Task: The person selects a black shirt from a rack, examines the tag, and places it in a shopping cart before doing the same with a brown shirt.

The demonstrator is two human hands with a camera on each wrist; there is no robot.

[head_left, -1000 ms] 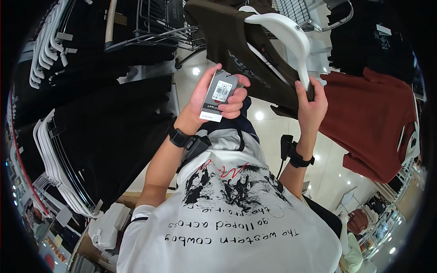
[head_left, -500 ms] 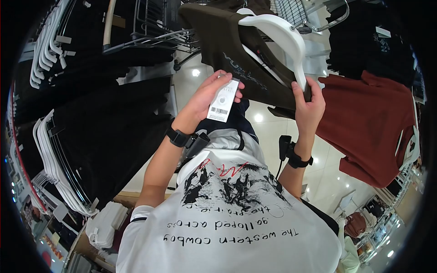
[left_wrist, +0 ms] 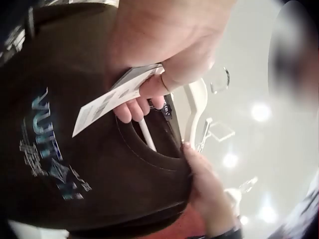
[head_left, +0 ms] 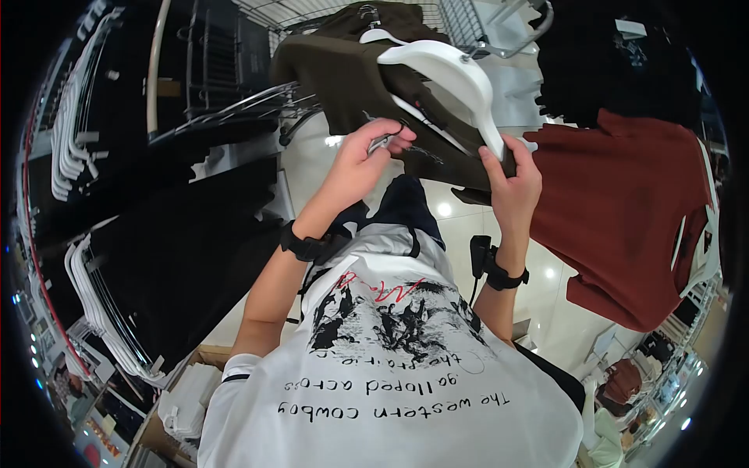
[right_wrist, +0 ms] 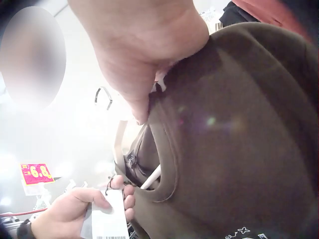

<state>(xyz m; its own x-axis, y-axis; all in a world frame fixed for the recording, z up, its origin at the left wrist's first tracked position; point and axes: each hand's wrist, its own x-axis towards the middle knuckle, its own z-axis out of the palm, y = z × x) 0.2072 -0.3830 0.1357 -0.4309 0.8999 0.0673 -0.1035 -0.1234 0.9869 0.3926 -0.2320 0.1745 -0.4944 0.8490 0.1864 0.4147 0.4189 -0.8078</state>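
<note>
A dark brown shirt (head_left: 343,82) with lettering on its front hangs on a white hanger (head_left: 460,66). My right hand (head_left: 516,178) grips the shirt and hanger near one end of the hanger, thumb on top. My left hand (head_left: 360,162) pinches the tag in front of the shirt; the tag is nearly edge-on in the head view. In the left wrist view the white tag (left_wrist: 107,105) sticks out from between thumb and fingers. The right wrist view shows the tag (right_wrist: 108,219) hanging from a dark string beside the neck opening, with a barcode at its lower edge.
A wire cart (head_left: 289,14) stands beyond the shirt. Black clothes (head_left: 179,257) on white hangers fill the left side. A rust-red shirt (head_left: 616,210) hangs at the right, with black clothes behind it. A red price sign (right_wrist: 37,173) shows in the right wrist view.
The left hand has turned the tag from its grey printed face to its white face, then nearly edge-on. The brown shirt, hanger and right hand have shifted left in the head view.
</note>
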